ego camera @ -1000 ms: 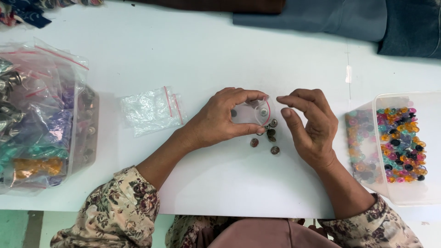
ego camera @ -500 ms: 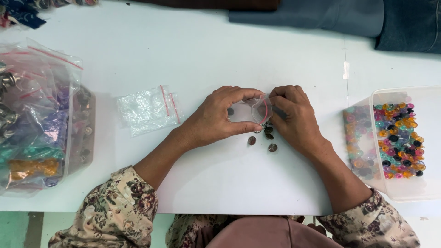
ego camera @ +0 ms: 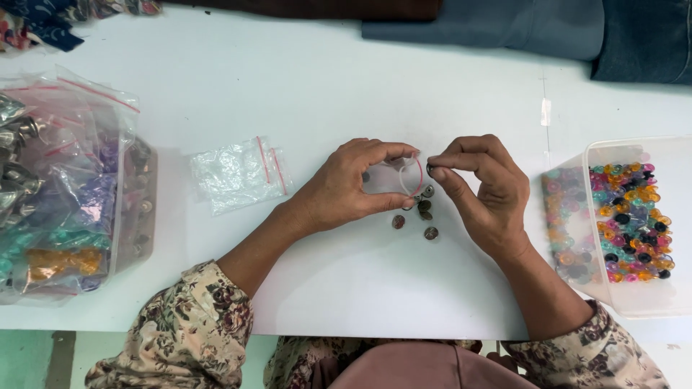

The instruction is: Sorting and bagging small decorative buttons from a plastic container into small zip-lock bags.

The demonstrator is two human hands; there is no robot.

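Note:
My left hand (ego camera: pixel 353 184) holds a small clear zip bag (ego camera: pixel 400 176) with a red seal strip, its mouth held wide toward the right. My right hand (ego camera: pixel 479 187) pinches a small dark round button (ego camera: pixel 430 170) between thumb and forefinger, right at the bag's mouth. Below the two hands several dark round buttons (ego camera: pixel 417 216) lie loose on the white table (ego camera: pixel 346 86).
A stack of small empty zip bags (ego camera: pixel 238 175) lies left of my hands. At the far left, a clear box (ego camera: pixel 137 209) holds large bags of mixed pieces. On the right stands a clear plastic tub (ego camera: pixel 634 216) of colourful buttons. Dark cloth (ego camera: pixel 504 25) lies along the far edge.
My right hand went from hovering over the loose buttons to the bag's mouth and now pinches one button there. My left hand has kept the bag open.

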